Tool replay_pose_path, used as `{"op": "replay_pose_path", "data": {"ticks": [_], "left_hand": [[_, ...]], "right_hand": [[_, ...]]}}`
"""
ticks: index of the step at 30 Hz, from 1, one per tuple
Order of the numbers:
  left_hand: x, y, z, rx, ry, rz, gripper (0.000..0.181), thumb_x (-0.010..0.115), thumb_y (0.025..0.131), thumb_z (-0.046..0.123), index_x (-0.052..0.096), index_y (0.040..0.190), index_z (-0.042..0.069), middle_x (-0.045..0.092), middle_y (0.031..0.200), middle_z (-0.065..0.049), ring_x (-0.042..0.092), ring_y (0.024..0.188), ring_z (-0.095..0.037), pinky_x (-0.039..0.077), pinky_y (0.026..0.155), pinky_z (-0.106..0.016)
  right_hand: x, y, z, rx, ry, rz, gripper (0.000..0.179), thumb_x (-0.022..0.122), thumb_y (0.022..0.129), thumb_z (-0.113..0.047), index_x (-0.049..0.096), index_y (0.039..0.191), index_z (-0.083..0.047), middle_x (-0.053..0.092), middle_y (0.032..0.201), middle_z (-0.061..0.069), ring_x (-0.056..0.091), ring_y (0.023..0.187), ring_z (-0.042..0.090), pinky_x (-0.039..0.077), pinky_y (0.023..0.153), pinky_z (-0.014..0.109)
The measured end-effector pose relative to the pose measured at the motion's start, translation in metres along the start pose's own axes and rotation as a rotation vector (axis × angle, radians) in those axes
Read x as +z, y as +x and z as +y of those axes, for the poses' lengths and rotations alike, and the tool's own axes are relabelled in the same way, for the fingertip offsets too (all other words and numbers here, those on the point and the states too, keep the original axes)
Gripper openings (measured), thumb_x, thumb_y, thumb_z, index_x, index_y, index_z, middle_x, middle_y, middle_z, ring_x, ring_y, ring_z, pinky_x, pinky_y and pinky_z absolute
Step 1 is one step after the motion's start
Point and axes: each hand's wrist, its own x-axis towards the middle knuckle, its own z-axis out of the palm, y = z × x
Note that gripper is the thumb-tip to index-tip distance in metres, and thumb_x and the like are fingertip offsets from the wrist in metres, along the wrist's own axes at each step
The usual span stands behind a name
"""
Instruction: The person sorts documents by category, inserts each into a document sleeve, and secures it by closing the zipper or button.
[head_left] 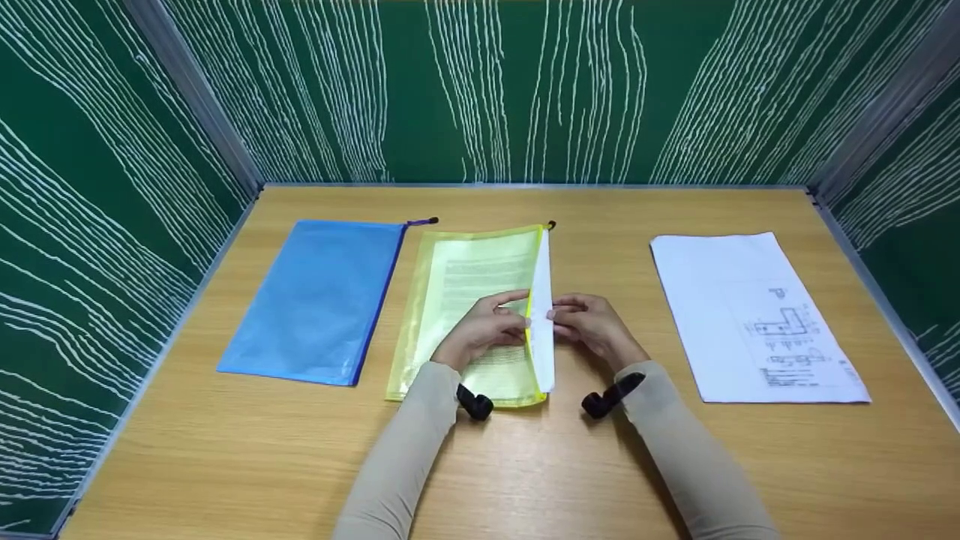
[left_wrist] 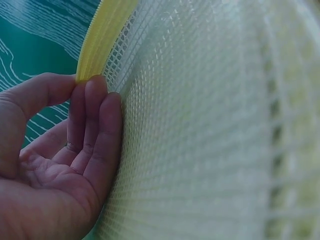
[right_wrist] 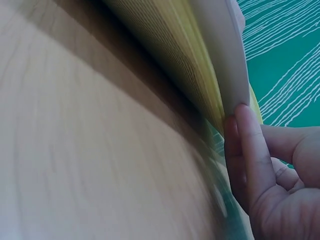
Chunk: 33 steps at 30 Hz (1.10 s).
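A translucent yellow mesh zip pouch (head_left: 420,315) lies mid-table, its mouth open along the right side. Printed white papers (head_left: 543,337) sit mostly inside it, a white strip projecting past the mouth. My left hand (head_left: 486,326) pinches the pouch's upper edge; in the left wrist view its thumb and fingers grip the yellow zipper tape (left_wrist: 95,50). On the right, my right hand (head_left: 594,324) pinches the outer edge of the papers. The right wrist view shows the paper edge (right_wrist: 227,55) between its fingertips, with yellow pouch material on both sides.
Left of the yellow pouch lies a blue zip pouch (head_left: 315,300) with a dark zip pull. To the right rests a stack of white papers (head_left: 720,300) bearing a technical drawing. Green walls (head_left: 412,97) with white lines enclose the wooden table (head_left: 525,480) at the back and sides.
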Motion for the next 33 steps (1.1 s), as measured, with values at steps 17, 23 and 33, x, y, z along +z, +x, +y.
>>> {"op": "replay_pose_path", "data": {"ticks": [17, 23, 33], "left_hand": [[0.001, -0.001, -0.003, 0.002, -0.047, 0.002, 0.061, 0.064, 0.086, 0.000, 0.047, 0.142, 0.016, 0.063, 0.073, -0.002, 0.063, 0.064, -0.013, 0.055, 0.064, -0.027], [0.001, -0.002, -0.003, -0.001, -0.052, 0.008, 0.061, 0.065, 0.085, 0.002, 0.048, 0.142, 0.017, 0.063, 0.074, -0.002, 0.063, 0.064, -0.012, 0.055, 0.065, -0.027], [0.001, -0.003, -0.002, -0.010, -0.041, 0.005, 0.061, 0.065, 0.086, 0.003, 0.048, 0.142, 0.018, 0.065, 0.077, -0.002, 0.064, 0.065, -0.013, 0.055, 0.066, -0.028]], "right_hand": [[0.010, 0.003, 0.004, -0.067, -0.028, 0.003, 0.040, 0.065, 0.087, 0.003, 0.052, 0.124, 0.013, 0.061, 0.088, 0.005, 0.067, 0.073, 0.011, 0.058, 0.072, 0.022], [0.014, 0.003, 0.006, -0.087, -0.071, 0.006, 0.037, 0.065, 0.085, 0.005, 0.054, 0.120, 0.014, 0.063, 0.082, 0.003, 0.067, 0.069, 0.010, 0.058, 0.068, 0.022], [0.018, 0.006, 0.005, -0.077, -0.164, 0.033, 0.037, 0.068, 0.085, 0.003, 0.058, 0.118, 0.015, 0.066, 0.085, 0.005, 0.066, 0.064, 0.007, 0.057, 0.064, 0.020]]}}
